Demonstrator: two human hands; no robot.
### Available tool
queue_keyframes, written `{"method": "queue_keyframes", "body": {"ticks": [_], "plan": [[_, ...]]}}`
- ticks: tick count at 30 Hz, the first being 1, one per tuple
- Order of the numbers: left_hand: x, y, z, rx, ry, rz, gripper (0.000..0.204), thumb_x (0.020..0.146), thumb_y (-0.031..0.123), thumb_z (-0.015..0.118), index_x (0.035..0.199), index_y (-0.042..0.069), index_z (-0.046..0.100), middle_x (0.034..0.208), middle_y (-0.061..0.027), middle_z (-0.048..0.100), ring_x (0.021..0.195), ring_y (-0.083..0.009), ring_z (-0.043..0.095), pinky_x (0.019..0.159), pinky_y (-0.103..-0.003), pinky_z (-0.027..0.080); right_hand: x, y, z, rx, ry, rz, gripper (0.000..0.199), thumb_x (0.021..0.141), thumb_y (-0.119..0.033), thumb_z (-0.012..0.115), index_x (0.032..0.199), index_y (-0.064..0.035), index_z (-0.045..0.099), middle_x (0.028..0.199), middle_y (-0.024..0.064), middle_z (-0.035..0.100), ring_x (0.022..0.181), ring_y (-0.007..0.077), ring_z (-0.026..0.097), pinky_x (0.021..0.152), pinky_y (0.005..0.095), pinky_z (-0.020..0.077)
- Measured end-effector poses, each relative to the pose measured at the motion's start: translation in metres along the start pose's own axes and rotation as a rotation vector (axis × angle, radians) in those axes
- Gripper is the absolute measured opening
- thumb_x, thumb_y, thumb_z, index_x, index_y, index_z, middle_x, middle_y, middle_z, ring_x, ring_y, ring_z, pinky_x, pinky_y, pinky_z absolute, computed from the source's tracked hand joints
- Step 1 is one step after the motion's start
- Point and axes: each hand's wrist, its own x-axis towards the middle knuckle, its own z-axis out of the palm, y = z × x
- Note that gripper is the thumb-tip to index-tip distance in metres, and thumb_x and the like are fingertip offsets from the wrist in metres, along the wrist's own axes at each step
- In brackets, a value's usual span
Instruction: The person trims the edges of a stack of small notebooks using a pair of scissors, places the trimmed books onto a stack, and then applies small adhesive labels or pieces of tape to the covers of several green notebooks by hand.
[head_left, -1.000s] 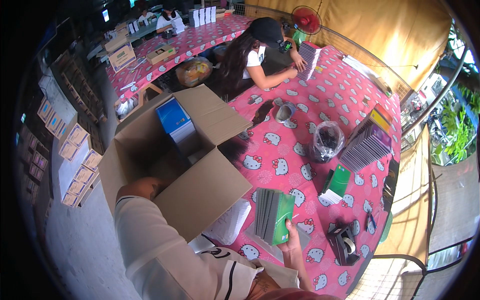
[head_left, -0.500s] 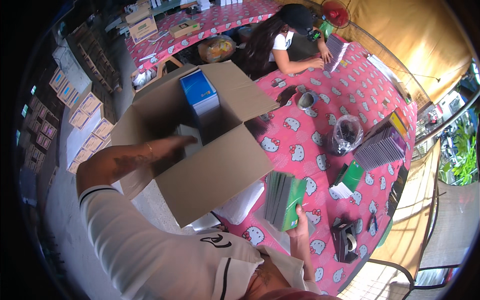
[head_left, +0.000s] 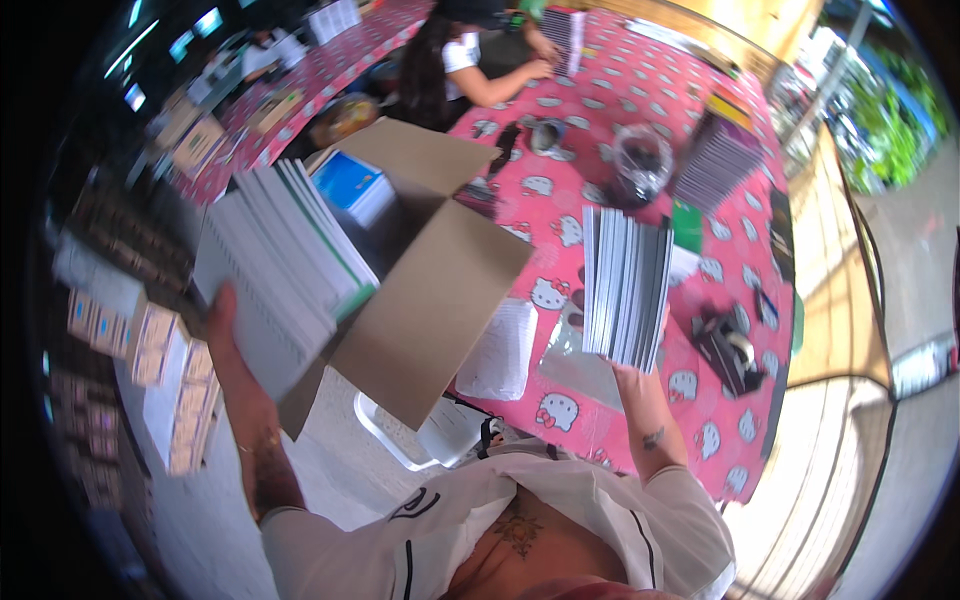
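My left hand grips a thick stack of white notebooks, lifted above the open cardboard box. More blue-covered notebooks lie inside the box. My right hand holds up a second stack of grey-edged notebooks from below, over the pink patterned table.
Across the table a person in a white top handles papers. A clear bag, a further notebook stack, a green booklet and a black tape dispenser lie on the table. Shelves of small boxes stand left.
My left hand has come out of the box with a stack of notebooks. My right hand has raised its stack off the table.
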Motion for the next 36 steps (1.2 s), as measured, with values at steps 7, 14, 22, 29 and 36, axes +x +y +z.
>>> {"method": "queue_keyframes", "body": {"ticks": [7, 14, 22, 29, 36], "plan": [[-0.082, -0.083, 0.042, -0.188, -0.672, -0.521, 0.062, 0.093, 0.039, 0.056, 0.141, 0.002, 0.041, 0.126, -0.0131, 0.057, 0.115, -0.0231, 0.058, 0.096, -0.041, 0.048, -0.081, -0.014, 0.019, 0.117, 0.033, -0.156, 0.073, 0.080, -0.039, 0.065, 0.139, -0.0044, 0.042, 0.124, 0.0128, 0.051, 0.106, 0.0268, 0.051, 0.081, 0.0411, 0.0444], [-0.164, -0.182, 0.137, -0.007, -0.979, -0.535, 0.048, 0.087, 0.026, 0.070, 0.125, 0.002, 0.052, 0.109, -0.0096, 0.063, 0.100, -0.0166, 0.063, 0.084, -0.032, 0.052, -0.227, -0.056, -0.006, 0.062, 0.131, -0.157, 0.055, 0.081, -0.035, 0.065, 0.124, -0.0026, 0.057, 0.114, 0.0164, 0.065, 0.106, 0.0349, 0.065, 0.088, 0.0512, 0.0569], [-0.326, -0.295, 0.267, 0.046, -1.195, -0.646, 0.050, 0.087, 0.030, 0.070, 0.126, 0.003, 0.054, 0.112, -0.0082, 0.063, 0.104, -0.0172, 0.061, 0.086, -0.033, 0.051, -0.431, -0.116, 0.003, -0.179, 0.538, -0.251, 0.056, 0.080, -0.038, 0.068, 0.124, -0.0029, 0.057, 0.109, 0.0127, 0.067, 0.095, 0.0243, 0.067, 0.085, 0.0383, 0.0544], [-0.475, -0.315, 0.346, 0.169, -1.453, -0.677, 0.050, 0.087, 0.028, 0.070, 0.127, 0.004, 0.054, 0.115, -0.0087, 0.063, 0.104, -0.0176, 0.062, 0.088, -0.034, 0.051, -0.567, -0.177, 0.009, -0.378, 0.861, -0.405, 0.042, 0.089, -0.027, 0.062, 0.122, -0.0030, 0.052, 0.105, 0.0086, 0.065, 0.093, 0.0197, 0.066, 0.084, 0.0360, 0.0540], [-0.544, -0.345, 0.411, 0.180, -1.554, -0.577, 0.046, 0.088, 0.021, 0.067, 0.128, 0.003, 0.054, 0.116, -0.0100, 0.064, 0.105, -0.0192, 0.062, 0.091, -0.035, 0.049, -0.627, -0.221, -0.021, -0.273, 0.922, -0.478, 0.040, 0.089, -0.026, 0.063, 0.120, -0.0044, 0.051, 0.109, 0.0094, 0.062, 0.098, 0.0189, 0.063, 0.083, 0.0356, 0.0531]]}}
